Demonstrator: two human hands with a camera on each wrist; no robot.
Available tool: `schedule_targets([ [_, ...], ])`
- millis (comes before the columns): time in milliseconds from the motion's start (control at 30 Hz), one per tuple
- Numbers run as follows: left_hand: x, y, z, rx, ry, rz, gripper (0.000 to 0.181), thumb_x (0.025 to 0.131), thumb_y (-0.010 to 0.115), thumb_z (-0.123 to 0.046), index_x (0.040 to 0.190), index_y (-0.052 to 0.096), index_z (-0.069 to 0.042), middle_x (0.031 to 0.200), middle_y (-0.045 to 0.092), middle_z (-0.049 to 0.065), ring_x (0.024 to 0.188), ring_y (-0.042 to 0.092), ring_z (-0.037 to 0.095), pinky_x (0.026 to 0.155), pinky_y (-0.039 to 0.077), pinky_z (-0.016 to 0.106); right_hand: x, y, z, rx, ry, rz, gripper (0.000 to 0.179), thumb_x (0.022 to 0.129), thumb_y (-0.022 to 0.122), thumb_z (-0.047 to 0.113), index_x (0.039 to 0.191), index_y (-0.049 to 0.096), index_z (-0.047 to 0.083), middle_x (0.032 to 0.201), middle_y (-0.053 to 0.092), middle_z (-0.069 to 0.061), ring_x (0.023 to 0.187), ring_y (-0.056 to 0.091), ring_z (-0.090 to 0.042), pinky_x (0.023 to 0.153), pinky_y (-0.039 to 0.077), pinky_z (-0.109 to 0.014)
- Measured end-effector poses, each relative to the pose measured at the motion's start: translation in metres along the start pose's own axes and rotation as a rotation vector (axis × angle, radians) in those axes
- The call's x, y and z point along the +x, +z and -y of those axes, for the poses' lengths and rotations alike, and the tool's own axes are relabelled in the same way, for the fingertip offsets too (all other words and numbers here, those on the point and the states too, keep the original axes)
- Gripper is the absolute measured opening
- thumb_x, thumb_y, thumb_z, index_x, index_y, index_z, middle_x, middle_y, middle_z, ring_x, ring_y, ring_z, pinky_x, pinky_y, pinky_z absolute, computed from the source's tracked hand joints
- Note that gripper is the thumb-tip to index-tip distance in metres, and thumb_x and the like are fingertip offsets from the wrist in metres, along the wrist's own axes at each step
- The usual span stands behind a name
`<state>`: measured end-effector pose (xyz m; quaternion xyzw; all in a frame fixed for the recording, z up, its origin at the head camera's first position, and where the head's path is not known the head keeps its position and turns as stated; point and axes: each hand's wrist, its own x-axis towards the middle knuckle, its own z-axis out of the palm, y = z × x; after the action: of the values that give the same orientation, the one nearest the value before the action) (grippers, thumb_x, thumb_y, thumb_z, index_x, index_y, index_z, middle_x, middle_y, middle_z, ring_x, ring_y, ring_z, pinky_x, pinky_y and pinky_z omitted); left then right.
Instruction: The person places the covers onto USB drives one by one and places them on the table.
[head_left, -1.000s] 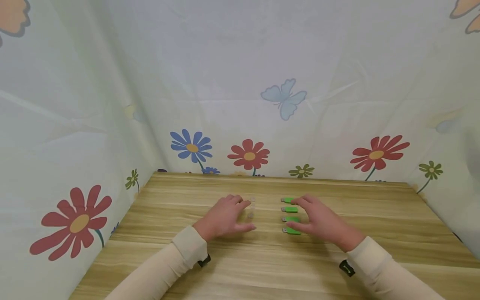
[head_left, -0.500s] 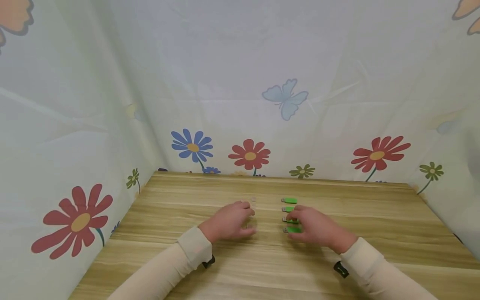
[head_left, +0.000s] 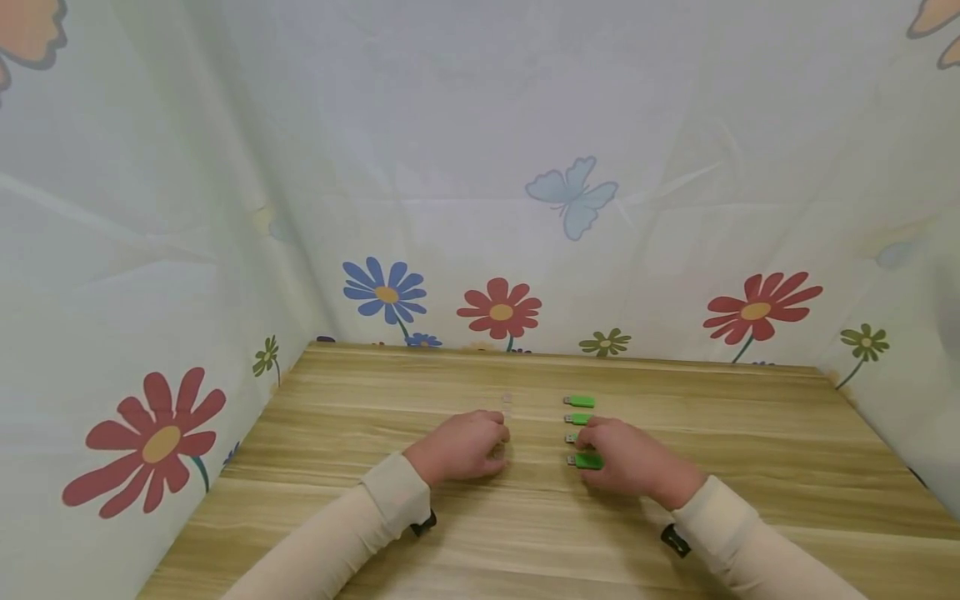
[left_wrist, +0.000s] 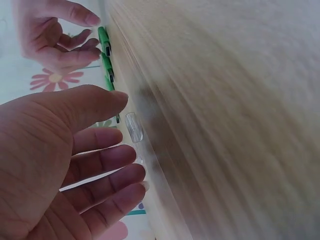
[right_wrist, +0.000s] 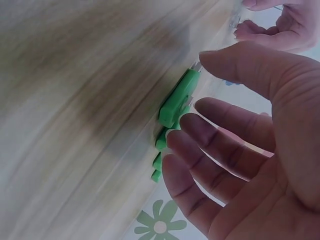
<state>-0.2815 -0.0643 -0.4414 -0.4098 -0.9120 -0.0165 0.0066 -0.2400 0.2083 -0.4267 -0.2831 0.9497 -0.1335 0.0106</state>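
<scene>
Several green USB sticks lie in a column on the table, metal plugs pointing left; the nearest USB stick (head_left: 588, 461) sits under my right hand (head_left: 636, 460). In the right wrist view the thumb is at the plug end of this green USB stick (right_wrist: 179, 100), and the relaxed fingers are spread close beside its body without gripping it. My left hand (head_left: 459, 448) hovers over a column of small clear plastic caps. One clear cap (left_wrist: 134, 127) lies on the table between its thumb and fingers, which stay apart around it. A far clear cap (head_left: 507, 398) shows beyond the fingers.
The wood-grain table (head_left: 480, 533) ends at a white cloth backdrop (head_left: 645, 108) printed with flowers and a butterfly. Cloth also stands along both sides. Dark wrist straps (head_left: 675, 540) show under the cuffs.
Both hands have come back toward the near end of the columns and lower. The far USB sticks are uncovered, and the fingers have drawn in a little. USB sticks stay in place.
</scene>
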Motion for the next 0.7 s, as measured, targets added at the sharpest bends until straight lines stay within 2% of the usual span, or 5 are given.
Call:
schedule_targets([
  [367, 0.0031, 0.0005, -0.0008, -0.023, -0.035, 0.022, 0.019, 0.093, 0.074, -0.022, 0.077, 0.065, -0.016, 0.076, 0.049, -0.007, 0.067, 0.047, 0.010, 0.065, 0.043, 0.022, 0.0014, 0.0043, -0.0027, -0.050, -0.017, -0.022, 0.017, 0.077, 0.083, 0.012, 0.089, 0.071, 0.008, 0.087, 0.062, 0.003, 0.076, 0.051, -0.007, 0.067, 0.049, -0.028],
  [700, 0.0059, 0.0003, 0.0013, -0.029, -0.041, 0.050, 0.022, 0.094, 0.072, -0.019, 0.074, 0.064, -0.016, 0.076, 0.050, -0.006, 0.066, 0.046, 0.010, 0.065, 0.042, 0.022, 0.0035, 0.0044, -0.0008, -0.016, 0.062, 0.021, 0.014, 0.076, 0.081, 0.008, 0.085, 0.070, 0.007, 0.079, 0.060, 0.003, 0.071, 0.049, -0.008, 0.063, 0.044, -0.026],
])
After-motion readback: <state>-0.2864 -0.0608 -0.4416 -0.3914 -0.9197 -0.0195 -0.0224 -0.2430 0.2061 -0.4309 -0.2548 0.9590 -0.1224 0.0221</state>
